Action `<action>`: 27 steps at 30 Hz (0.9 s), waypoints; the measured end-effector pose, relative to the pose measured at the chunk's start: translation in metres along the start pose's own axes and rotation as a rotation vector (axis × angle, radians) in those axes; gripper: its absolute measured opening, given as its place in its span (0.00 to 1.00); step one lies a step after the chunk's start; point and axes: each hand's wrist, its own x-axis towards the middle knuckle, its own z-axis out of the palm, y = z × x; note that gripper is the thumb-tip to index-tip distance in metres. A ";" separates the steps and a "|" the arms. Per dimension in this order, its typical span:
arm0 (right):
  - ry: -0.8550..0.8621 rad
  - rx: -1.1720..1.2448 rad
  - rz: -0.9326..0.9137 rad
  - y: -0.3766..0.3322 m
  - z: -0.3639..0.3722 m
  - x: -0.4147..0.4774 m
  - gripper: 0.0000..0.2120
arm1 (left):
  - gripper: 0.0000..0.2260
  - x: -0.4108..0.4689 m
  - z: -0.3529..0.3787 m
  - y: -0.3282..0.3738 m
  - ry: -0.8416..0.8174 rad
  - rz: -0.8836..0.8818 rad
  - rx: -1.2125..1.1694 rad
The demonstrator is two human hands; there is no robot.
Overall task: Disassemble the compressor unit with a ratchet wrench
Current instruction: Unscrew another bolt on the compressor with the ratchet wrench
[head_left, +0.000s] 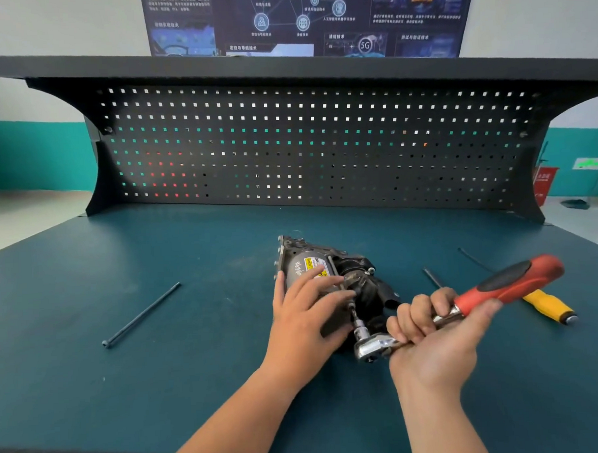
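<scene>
Covering the near side of the compressor unit (313, 263) at the middle of the bench (155, 260), the left hand (305, 315) rests with fingers spread; the right hand (436, 336) curls round the ratchet wrench (509, 282) at its steel shank; where its socket seats is hard to make out.

Bench (128, 268) open L of compressor (312, 260), bar one long bolt (142, 315). R side tighter: short bolt (433, 278), rod (474, 259) & screwdriver (551, 306) lie close by. Pegboard (287, 141) walls off the back; shelf (284, 67) overhangs.
</scene>
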 end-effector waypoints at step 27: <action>0.169 -0.022 -0.037 0.007 0.009 0.004 0.28 | 0.07 0.004 0.003 0.001 -0.028 -0.021 -0.069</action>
